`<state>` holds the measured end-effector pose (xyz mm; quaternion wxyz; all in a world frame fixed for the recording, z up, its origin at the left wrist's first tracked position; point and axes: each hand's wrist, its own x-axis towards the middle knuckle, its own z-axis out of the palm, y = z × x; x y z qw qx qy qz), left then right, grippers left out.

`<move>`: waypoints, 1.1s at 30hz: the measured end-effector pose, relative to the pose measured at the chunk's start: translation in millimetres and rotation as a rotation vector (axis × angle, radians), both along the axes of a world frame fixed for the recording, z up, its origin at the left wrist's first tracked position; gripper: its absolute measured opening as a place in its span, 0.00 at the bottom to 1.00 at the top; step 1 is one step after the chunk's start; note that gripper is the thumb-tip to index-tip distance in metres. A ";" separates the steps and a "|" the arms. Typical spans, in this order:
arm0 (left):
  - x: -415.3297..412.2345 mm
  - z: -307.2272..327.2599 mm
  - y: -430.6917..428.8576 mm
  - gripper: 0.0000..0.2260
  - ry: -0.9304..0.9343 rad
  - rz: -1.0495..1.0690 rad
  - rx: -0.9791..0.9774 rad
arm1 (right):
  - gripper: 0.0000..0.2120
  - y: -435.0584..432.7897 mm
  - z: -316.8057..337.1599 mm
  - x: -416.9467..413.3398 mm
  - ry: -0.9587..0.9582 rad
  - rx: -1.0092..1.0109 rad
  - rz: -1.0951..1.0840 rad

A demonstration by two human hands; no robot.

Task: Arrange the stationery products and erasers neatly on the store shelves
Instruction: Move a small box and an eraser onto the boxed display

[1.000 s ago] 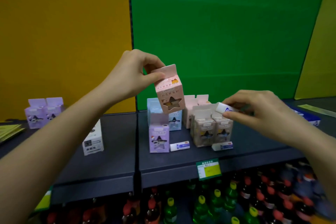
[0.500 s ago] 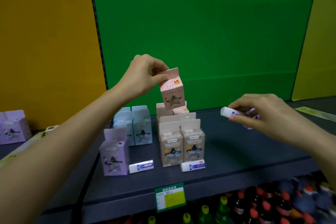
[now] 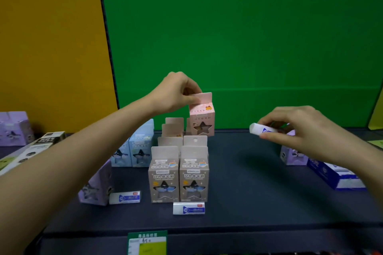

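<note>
This is a shop – a retail display. A dark shelf (image 3: 248, 192) carries small packaged stationery set out in ranks: identical grey boxes (image 3: 163, 180) stand one behind another, with blue boxes (image 3: 141, 151) beside them and wrapped erasers (image 3: 189, 208) lying in front. A green price tag (image 3: 147, 242) hangs on the shelf's front edge. A green panel (image 3: 228, 37) and a yellow panel (image 3: 47, 37) back the shelf.

A green wall (image 3: 238, 37) backs the dark shelf (image 3: 248, 182), with a yellow wall (image 3: 47, 37) adjoining at left. A green price label (image 3: 147, 242) sits on the shelf's front edge.
</note>
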<state>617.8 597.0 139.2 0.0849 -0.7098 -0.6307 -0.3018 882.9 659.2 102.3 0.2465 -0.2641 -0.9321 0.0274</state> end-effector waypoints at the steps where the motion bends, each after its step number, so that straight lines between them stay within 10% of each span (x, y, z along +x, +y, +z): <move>1: -1.3 -2.3 2.0 0.07 0.003 0.001 -0.022 | 0.09 3.1 0.0 -0.8 -0.001 -0.005 0.009; 14: -21.2 -30.2 24.8 0.03 -0.060 -0.041 -0.358 | 0.09 23.2 -9.2 -7.5 -0.050 -0.049 0.044; 33: -24.9 -32.6 34.8 0.05 0.212 0.042 -0.302 | 0.11 24.6 -11.0 -15.4 -0.059 -0.075 0.010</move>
